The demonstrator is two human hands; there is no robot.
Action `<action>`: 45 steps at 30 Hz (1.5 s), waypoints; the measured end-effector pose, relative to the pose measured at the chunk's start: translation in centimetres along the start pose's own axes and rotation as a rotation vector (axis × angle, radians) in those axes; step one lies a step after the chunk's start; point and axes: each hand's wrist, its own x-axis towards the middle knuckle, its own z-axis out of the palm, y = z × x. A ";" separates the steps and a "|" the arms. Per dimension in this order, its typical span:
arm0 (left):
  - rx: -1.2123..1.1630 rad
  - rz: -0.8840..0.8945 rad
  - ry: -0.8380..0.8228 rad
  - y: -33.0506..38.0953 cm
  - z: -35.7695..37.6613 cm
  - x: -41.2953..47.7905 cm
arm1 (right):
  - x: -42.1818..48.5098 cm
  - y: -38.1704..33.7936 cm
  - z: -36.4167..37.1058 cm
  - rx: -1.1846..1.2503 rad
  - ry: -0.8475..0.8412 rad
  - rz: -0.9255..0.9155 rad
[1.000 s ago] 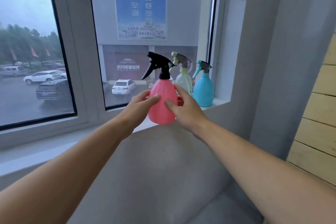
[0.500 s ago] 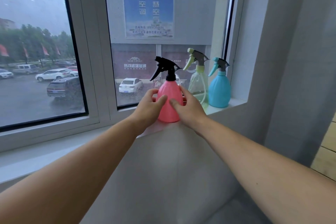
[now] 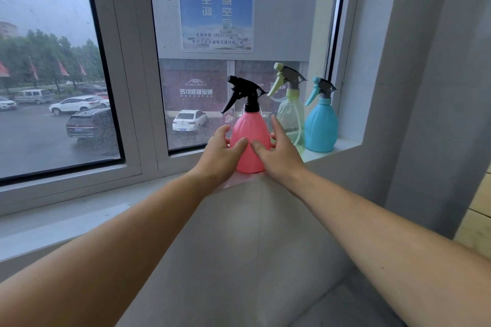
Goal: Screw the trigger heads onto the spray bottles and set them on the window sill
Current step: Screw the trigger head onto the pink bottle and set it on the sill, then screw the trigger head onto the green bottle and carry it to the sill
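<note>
The pink spray bottle (image 3: 249, 138) with a black trigger head (image 3: 243, 91) stands upright at the front edge of the white window sill (image 3: 342, 145). My left hand (image 3: 219, 154) is at its left side and my right hand (image 3: 279, 152) at its right. Both thumbs lie against the bottle's front, while the fingers are spread and lifted off its sides. To the right, a clear green bottle (image 3: 291, 117) with a grey and green head and a blue bottle (image 3: 321, 126) with a grey and blue head stand on the sill.
The window pane (image 3: 202, 103) is close behind the bottles, and the grey wall reveal (image 3: 353, 82) stands just right of the blue bottle. A grey cushioned surface (image 3: 239, 247) lies under my forearms. The sill continues to the left (image 3: 61, 220).
The pink bottle came down from mid-air onto the sill. My fingers, wrapped round it half a second ago, have now spread off its sides. The camera has moved closer.
</note>
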 end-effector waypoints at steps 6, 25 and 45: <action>0.102 -0.026 0.040 0.2 -0.7 -1.0 | -1.3 0.3 -1.9 0.016 0.100 -0.014; 0.384 -0.207 -0.497 -13.1 10.8 -13.0 | -15.6 19.5 -4.5 -0.021 0.030 0.417; 0.613 -0.886 -0.876 -41.2 21.6 -17.9 | -25.0 47.2 7.4 -0.050 -0.212 0.996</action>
